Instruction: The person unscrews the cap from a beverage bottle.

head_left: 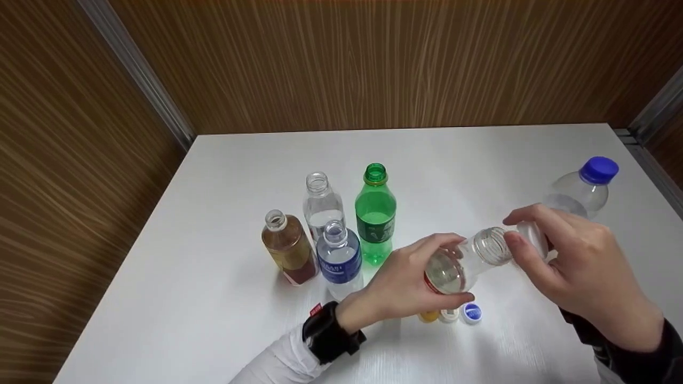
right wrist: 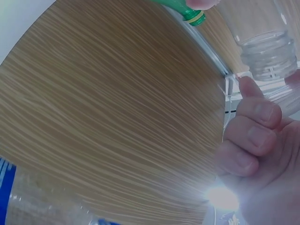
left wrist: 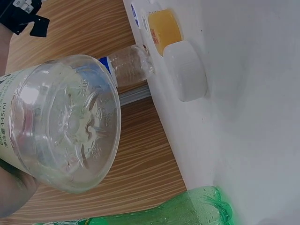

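Note:
My left hand [head_left: 408, 277] grips a clear plastic bottle [head_left: 469, 252] round its body. The bottle leans to the right, its uncapped mouth facing my right hand [head_left: 584, 261]. Between thumb and forefinger, that right hand pinches a whitish cap [head_left: 531, 239], just off the threaded neck. In the left wrist view the ribbed base of the bottle [left wrist: 77, 124] fills the left side. The right wrist view has the bare neck [right wrist: 268, 54] above the curled fingers [right wrist: 253, 136], with the cap [right wrist: 288, 98] partly hidden at the right edge.
Uncapped bottles stand left of the hands: a brown one [head_left: 288, 242], a clear one [head_left: 323, 205], a blue-labelled one [head_left: 340, 261] and a green one [head_left: 375, 218]. A blue-capped bottle [head_left: 581, 186] stands at right. Loose caps, including a blue one [head_left: 471, 313] and a white one [left wrist: 186, 70], lie below.

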`<state>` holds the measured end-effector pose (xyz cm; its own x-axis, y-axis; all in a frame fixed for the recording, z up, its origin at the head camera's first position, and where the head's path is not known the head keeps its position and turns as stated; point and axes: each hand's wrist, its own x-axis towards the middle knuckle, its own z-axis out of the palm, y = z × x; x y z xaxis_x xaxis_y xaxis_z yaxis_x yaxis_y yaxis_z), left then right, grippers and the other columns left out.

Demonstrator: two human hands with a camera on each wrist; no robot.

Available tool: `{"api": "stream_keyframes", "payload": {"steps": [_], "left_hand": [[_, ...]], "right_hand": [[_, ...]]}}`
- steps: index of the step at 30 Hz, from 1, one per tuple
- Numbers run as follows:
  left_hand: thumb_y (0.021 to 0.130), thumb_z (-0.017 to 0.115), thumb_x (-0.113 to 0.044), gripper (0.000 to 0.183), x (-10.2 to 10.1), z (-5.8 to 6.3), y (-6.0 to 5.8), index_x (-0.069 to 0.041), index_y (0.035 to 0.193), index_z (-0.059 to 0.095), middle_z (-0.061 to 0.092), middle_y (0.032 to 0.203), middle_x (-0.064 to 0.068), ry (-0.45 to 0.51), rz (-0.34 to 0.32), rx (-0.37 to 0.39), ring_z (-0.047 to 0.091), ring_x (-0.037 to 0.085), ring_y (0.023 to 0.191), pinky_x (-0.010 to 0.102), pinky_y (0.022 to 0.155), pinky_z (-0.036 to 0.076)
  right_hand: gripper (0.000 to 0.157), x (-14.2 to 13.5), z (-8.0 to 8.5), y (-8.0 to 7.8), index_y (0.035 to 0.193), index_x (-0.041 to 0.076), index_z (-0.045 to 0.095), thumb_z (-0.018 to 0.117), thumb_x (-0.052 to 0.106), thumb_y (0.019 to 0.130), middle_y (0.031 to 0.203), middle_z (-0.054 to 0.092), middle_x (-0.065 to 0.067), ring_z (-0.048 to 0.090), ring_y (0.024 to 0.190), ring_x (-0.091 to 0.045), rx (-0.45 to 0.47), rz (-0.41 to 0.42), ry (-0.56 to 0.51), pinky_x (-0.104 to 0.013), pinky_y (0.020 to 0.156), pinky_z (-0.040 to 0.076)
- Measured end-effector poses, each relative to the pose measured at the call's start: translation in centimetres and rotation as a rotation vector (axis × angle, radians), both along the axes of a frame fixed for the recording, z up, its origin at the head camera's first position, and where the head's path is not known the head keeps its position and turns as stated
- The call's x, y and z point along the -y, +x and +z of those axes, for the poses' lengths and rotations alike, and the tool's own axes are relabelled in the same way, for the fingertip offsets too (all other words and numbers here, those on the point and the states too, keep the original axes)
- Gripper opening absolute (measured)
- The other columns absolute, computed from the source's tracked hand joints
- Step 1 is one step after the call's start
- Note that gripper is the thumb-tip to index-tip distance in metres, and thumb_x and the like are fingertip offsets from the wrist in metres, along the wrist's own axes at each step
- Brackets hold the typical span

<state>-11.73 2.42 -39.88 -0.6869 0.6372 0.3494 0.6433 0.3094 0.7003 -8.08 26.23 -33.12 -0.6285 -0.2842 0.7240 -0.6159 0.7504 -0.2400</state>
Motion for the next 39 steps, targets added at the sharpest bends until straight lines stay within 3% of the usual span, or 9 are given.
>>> {"api": "stream_keyframes", "payload": {"steps": [5,10,14,17,21,29,39], "left_hand": [[0.084,0.089,-0.035,0.075,0.0,0.1,0.1,-0.016,0.146,0.051,0.071,0.132,0.004,0.054,0.043,0.02,0.071,0.006,0.114,0.012,0.095,0.055],[0.084,0.089,-0.03,0.074,0.0,0.1,0.1,-0.013,0.145,0.051,0.07,0.135,0.007,0.115,0.059,0.028,0.072,0.01,0.114,0.012,0.095,0.056],[0.084,0.089,-0.028,0.074,0.0,0.2,0.2,-0.011,0.144,0.051,0.069,0.135,0.008,0.14,0.052,0.025,0.072,0.01,0.113,0.012,0.095,0.056],[0.084,0.089,-0.027,0.074,0.0,0.3,0.2,-0.01,0.145,0.05,0.069,0.137,0.01,0.159,0.039,0.046,0.072,0.013,0.114,0.016,0.096,0.058],[0.084,0.089,-0.027,0.074,0.1,0.5,0.3,-0.008,0.145,0.05,0.069,0.137,0.01,0.168,0.033,0.043,0.072,0.015,0.114,0.023,0.097,0.061],[0.084,0.089,-0.025,0.073,0.0,0.4,0.3,-0.008,0.143,0.051,0.07,0.132,0.011,0.176,0.029,0.011,0.074,0.022,0.112,0.017,0.095,0.059],[0.082,0.091,-0.027,0.074,0.0,0.4,0.3,-0.009,0.143,0.052,0.07,0.132,0.01,0.173,0.041,-0.012,0.073,0.018,0.114,0.016,0.097,0.058]], "right_hand": [[0.015,-0.9,-0.1,0.4,0.101,0.004,0.072,0.07,0.011,0.088,0.073,0.071,-0.008,0.048,0.058,0.003,0.072,-0.095,0.038,-0.012,0.052,0.04],[0.013,-1.2,-0.8,0.4,0.101,0.006,0.071,0.072,0.011,0.089,0.071,0.069,-0.007,0.048,0.055,-0.006,0.116,-0.135,0.094,-0.017,0.049,0.038],[0.015,-1.3,-1.8,0.3,0.105,0.006,0.069,0.072,0.017,0.094,0.083,0.075,-0.012,0.058,0.059,-0.017,0.155,-0.149,0.155,-0.03,0.049,0.047],[0.022,-1.4,-2.7,0.3,0.111,0.006,0.068,0.071,0.022,0.097,0.097,0.078,-0.018,0.07,0.071,-0.029,0.233,-0.152,0.203,-0.048,0.058,0.058],[0.028,-1.5,-3.8,0.3,0.115,0.004,0.066,0.073,0.024,0.095,0.102,0.075,-0.017,0.072,0.082,-0.031,0.329,-0.137,0.285,-0.055,0.067,0.061],[0.031,-1.7,-5.7,-0.1,0.117,0.009,0.065,0.077,0.026,0.094,0.093,0.062,-0.001,0.054,0.076,-0.011,0.472,-0.077,0.495,-0.033,0.061,0.051],[0.041,-1.4,-7.7,-0.2,0.109,0.009,0.066,0.091,0.019,0.077,0.095,0.064,-0.003,0.06,0.077,-0.016,0.56,0.012,0.62,-0.034,0.063,0.055]]}}
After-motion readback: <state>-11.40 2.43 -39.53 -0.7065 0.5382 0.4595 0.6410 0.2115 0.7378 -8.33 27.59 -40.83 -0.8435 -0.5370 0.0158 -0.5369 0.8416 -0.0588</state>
